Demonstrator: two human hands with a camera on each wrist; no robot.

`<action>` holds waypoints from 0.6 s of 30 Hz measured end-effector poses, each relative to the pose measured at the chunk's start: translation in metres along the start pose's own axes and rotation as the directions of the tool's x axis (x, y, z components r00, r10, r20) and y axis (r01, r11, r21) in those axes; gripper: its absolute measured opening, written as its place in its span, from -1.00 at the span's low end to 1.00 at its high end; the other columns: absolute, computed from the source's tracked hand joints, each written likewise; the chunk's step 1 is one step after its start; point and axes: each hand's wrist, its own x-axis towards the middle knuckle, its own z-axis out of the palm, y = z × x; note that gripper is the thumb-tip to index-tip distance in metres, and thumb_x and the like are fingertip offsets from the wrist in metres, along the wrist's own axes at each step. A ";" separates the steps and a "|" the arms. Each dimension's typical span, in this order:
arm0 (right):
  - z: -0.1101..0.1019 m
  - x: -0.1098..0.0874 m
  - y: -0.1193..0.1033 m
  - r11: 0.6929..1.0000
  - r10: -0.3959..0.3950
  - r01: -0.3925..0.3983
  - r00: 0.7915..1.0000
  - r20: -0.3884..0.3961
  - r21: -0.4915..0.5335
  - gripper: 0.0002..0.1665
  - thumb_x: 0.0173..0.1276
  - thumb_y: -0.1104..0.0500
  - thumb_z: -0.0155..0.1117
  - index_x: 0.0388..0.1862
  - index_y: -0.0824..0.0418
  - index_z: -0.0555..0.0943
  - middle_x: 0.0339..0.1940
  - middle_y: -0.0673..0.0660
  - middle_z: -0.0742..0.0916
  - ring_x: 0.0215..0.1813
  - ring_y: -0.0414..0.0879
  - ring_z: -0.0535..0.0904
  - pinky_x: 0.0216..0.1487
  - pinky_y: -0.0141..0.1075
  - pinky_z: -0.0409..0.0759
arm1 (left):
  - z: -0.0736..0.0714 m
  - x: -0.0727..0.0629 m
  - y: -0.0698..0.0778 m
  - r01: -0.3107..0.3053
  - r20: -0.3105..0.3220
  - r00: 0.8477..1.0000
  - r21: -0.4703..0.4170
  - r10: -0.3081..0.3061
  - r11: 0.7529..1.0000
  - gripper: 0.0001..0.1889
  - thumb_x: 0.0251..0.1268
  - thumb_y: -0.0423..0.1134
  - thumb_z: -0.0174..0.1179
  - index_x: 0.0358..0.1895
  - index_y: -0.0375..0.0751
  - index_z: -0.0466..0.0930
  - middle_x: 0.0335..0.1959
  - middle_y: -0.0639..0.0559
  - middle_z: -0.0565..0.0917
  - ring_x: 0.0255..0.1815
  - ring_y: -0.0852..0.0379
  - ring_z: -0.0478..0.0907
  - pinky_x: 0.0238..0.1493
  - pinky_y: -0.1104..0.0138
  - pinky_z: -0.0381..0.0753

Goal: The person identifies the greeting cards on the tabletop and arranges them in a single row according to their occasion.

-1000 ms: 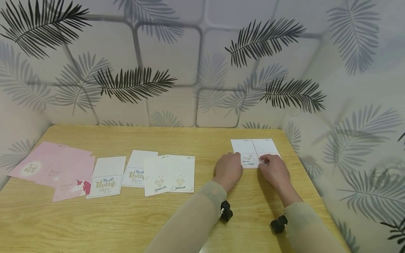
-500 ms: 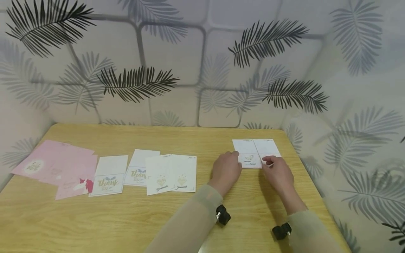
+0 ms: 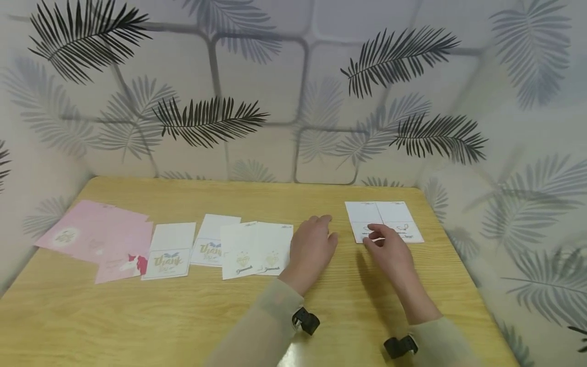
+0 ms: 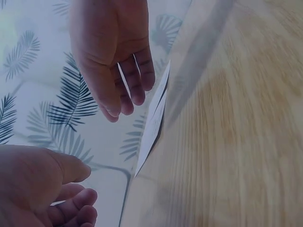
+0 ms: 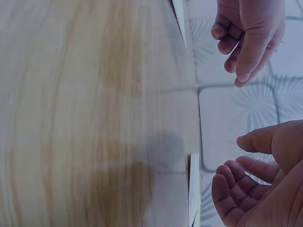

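Observation:
Two white cards, a left one (image 3: 362, 211) and a right one (image 3: 398, 210), lie edge to edge at the table's right side. My right hand (image 3: 390, 252) hovers over their front edge with nothing in it, fingers loosely bent and hiding part of the left card's print. Left of the pair is my left hand (image 3: 309, 252), raised and holding nothing, its fingers relaxed. In the left wrist view the right hand (image 4: 113, 52) appears near the thin edge of the white cards (image 4: 154, 120). Both hands, left (image 5: 248, 38) and right (image 5: 260, 179), face each other in the right wrist view.
Left of my left hand lie two overlapping white cards with diamond prints (image 3: 273, 234). Beyond them are two "Thank you" cards (image 3: 171, 237) and several overlapping pink cards (image 3: 124, 224). The wooden table (image 3: 183, 321) meets patterned walls behind and to the right.
My left hand has let go of the left white card and moved left. The right hand has come off the cards and shifted slightly left. The pair stays side by side.

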 end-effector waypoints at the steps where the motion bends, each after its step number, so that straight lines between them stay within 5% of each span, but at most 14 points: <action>1: 0.003 -0.001 -0.004 1.000 -0.002 0.001 1.000 0.008 0.011 -0.45 0.66 0.14 0.31 0.51 0.35 0.57 0.20 0.30 0.75 0.22 0.24 0.70 0.15 0.11 0.65 | -0.003 -0.002 -0.003 0.001 -0.006 1.000 0.003 -0.001 1.000 -0.57 0.63 -0.12 0.35 0.43 -0.15 0.67 0.03 -0.01 0.78 -0.01 0.01 0.73 -0.12 0.19 0.74; 18: 0.044 -0.024 -0.046 0.978 -0.061 0.038 0.992 0.108 0.204 -0.41 0.65 0.12 0.34 0.56 0.29 0.56 0.26 0.22 0.77 0.27 0.18 0.72 0.14 0.00 0.69 | -0.046 -0.045 -0.068 0.052 -0.089 0.995 -0.003 -0.052 0.999 -0.55 0.59 -0.15 0.39 0.41 -0.22 0.66 -0.04 -0.06 0.73 -0.10 -0.06 0.69 -0.19 0.10 0.72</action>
